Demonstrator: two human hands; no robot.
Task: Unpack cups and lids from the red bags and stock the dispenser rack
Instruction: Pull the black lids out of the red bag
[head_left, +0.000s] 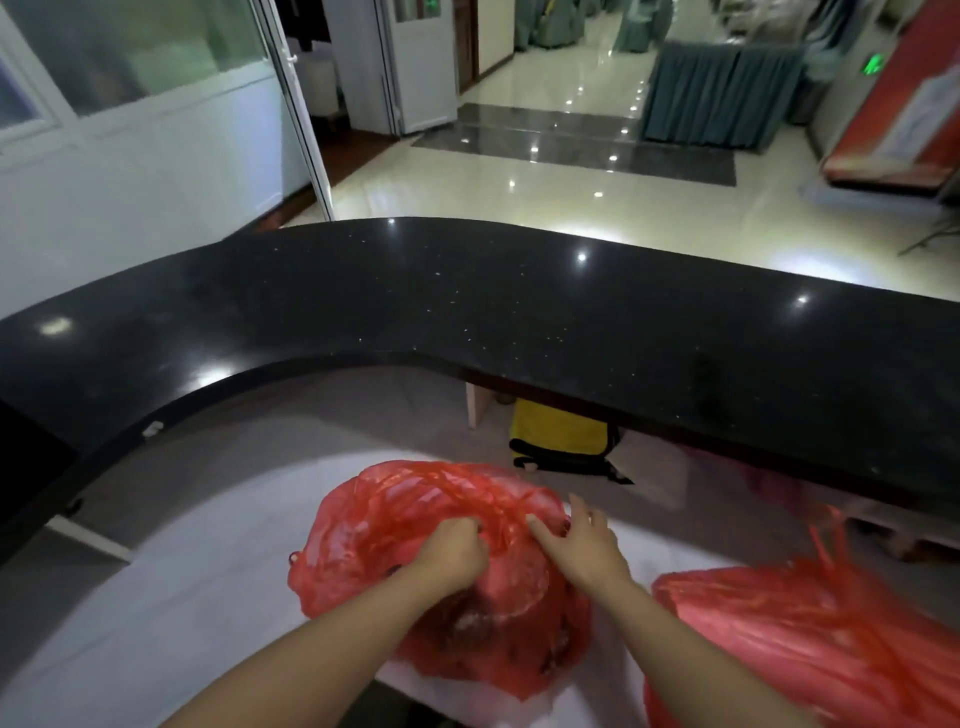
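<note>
White tabletop: left hand pinches red bag, right hand spread on it

Two red bags on white surface
Crumpled translucent red bag centre, contents blurred; second red bag lies right, apart.

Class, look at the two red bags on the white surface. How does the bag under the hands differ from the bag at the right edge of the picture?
The middle bag is being handled: the left hand pinches its gathered top and the right hand touches it. The right bag lies untouched.
The middle bag shows whole; the right bag is cut off by the frame.
Both are thin, crinkled red plastic on the white surface.
</note>
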